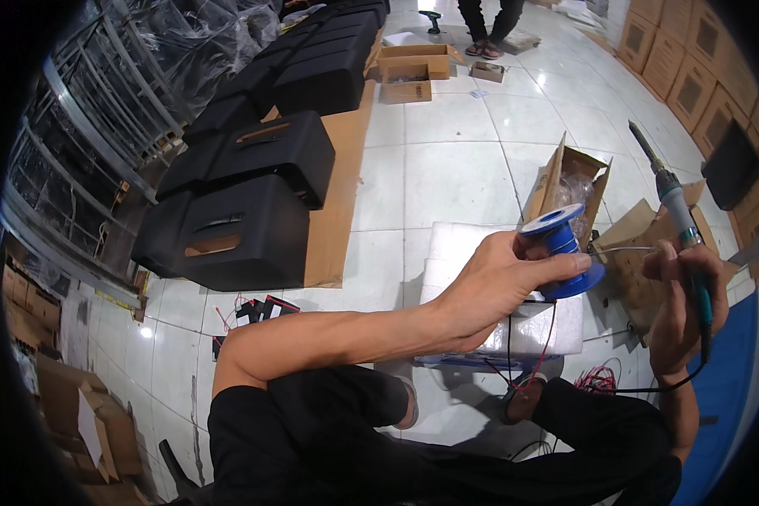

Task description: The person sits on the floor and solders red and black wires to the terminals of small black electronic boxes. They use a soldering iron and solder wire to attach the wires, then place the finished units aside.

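Note:
My left hand point(485, 291) is closed round a blue spool of solder wire point(597, 281), thumb along its side. From the spool a thin silvery strand of solder point(624, 250) runs across to my right hand point(681, 312). That hand grips a soldering iron point(673, 201) with a grey and teal handle, its dark tip pointing up and away; its fingertips are at the strand's end. Beneath my left hand lies a white foam block point(447, 249). Black and red wires point(551, 325) hang in front of the block, their upper ends hidden behind my hand.
An open carton point(557, 181) with clear plastic inside stands beyond the foam. Several black cases point(249, 232) line the left on cardboard. Black packs with red wires point(261, 310) lie by my left elbow. The iron's cord point(658, 390) loops below my right hand. Another person's feet point(483, 51) are far ahead.

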`<state>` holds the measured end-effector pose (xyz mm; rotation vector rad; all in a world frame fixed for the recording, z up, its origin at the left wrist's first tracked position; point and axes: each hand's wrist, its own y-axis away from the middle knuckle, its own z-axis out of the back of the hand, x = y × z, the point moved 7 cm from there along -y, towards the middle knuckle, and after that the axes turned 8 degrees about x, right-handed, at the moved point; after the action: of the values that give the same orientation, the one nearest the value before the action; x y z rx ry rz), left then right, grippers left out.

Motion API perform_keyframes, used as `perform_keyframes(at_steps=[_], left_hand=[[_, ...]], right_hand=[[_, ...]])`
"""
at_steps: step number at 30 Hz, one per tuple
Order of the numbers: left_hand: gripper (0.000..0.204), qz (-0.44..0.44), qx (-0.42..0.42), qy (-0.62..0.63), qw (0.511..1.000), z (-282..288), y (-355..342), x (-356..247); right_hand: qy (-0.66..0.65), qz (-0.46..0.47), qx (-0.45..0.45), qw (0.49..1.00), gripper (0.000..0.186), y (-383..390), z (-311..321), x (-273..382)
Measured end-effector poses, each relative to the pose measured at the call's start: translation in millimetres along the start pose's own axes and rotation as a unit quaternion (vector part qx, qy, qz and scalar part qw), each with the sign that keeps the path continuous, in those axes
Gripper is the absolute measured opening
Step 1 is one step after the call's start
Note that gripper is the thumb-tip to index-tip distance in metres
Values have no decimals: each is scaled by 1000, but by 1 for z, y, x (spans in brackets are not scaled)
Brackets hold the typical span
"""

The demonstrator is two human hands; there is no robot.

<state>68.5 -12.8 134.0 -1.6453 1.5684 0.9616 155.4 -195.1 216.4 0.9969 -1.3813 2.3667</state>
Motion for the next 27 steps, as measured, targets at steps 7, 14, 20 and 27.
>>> perform_keyframes(at_steps=[7,14,20,27], left_hand=[[32,-57,-52,-161,984,17,-3,-24],[33,-141,-111,-395,901,61,-8,-56],[33,-97,-71,-367,923,87,-24,-28],[33,-71,-56,-373,923,95,-26,-22]], right_hand=[[-30,21,35,999,27,-11,-6,-13],[-258,-288,-22,922,72,7,11,-99],[-346,-420,-107,832,42,40,28,-156],[-317,-457,-90,826,38,56,32,-168]])
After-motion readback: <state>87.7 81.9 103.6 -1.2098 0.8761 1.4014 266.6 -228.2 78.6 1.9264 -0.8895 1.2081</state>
